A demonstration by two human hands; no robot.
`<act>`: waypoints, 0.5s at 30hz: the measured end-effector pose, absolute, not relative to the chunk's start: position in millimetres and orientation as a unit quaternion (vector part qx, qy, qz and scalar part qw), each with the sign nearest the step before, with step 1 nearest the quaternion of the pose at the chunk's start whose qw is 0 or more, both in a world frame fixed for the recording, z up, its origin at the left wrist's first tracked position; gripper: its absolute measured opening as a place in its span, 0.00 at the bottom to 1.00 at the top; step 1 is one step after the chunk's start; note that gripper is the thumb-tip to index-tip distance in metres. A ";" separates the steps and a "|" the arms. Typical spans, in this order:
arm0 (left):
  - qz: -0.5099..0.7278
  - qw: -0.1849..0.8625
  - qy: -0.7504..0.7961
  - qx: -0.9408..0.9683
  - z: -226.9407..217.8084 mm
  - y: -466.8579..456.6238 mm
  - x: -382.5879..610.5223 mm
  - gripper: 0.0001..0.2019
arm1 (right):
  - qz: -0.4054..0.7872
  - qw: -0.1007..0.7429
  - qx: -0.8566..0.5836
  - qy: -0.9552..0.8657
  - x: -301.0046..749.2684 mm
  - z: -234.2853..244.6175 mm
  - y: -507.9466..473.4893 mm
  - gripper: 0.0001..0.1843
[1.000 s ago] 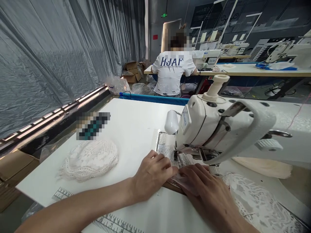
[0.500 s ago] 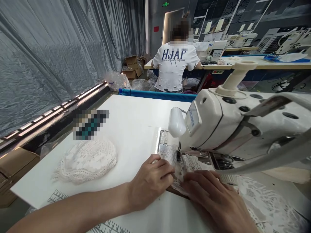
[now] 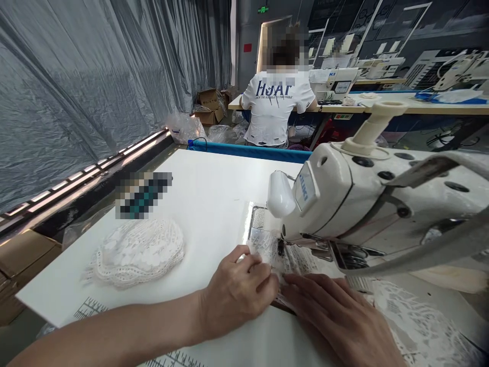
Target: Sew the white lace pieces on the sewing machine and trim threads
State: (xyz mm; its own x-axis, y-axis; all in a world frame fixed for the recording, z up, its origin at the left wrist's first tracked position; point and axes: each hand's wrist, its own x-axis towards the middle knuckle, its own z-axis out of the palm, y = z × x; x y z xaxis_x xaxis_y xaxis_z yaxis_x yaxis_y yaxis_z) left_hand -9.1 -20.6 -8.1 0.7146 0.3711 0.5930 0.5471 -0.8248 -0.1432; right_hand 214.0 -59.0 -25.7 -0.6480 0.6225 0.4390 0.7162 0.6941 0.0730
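Observation:
White lace fabric lies under the needle area of a white sewing machine. My left hand is closed, its fingers pinching the lace just left of the presser foot. Flat on the lace in front of the foot rests my right hand, fingers stretched out and close together. The fingertips of both hands are near each other. More white lace spreads to the right of my right hand, partly hidden by it.
A folded pile of white lace lies on the white table at left, beside a blurred-out object. Ruler markings run along the near edge. Beyond, a person in a white shirt sits at another table. Cardboard boxes stand at left.
My left fingers have curled in more tightly at the lace. My right hand has shifted slightly, its fingers lying flatter. The view has moved a little.

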 end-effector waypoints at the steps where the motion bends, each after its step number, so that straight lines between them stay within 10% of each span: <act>1: -0.280 0.156 -0.249 -0.914 -7.9 -20.9 -9.2 0.08 | -0.120 0.196 -0.371 -0.900 213.8 -25.5 -59.0 0.18; 15: -0.240 0.138 -0.245 -0.929 -2.9 -24.6 -8.4 0.05 | -0.130 0.252 -0.388 -0.877 205.0 -19.3 -55.9 0.13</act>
State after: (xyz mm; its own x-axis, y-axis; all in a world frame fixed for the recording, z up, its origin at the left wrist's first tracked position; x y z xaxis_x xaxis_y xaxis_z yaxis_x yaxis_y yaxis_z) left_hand -8.4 -24.6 -2.9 0.7650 0.3892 0.5131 0.5219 -0.8415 -0.1399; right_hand 205.0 -55.9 -19.3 -0.5725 0.6143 0.5431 0.7454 0.6658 0.0326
